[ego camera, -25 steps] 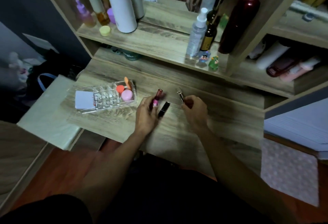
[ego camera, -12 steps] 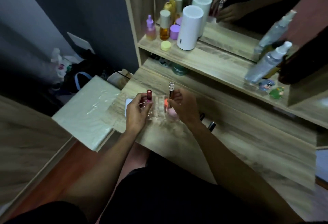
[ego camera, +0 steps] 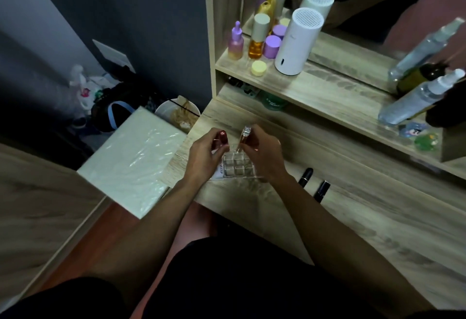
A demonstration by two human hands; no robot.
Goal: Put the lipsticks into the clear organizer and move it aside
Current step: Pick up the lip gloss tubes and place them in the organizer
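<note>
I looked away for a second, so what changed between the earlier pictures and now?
Both hands lifted a lipstick off the desk and carried it left to the clear organizer. The left hand now holds the dark red lipstick upright over it; the right hand holds the clear-capped one. The two black lipsticks stayed lying on the desk.

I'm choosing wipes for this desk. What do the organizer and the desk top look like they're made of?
The organizer: clear, glossy hard plastic, probably acrylic; the desk shows through its cell walls. The desk top: pale wood-grain board with a matte finish, likely laminate rather than solid wood, though that can't be confirmed.
</note>
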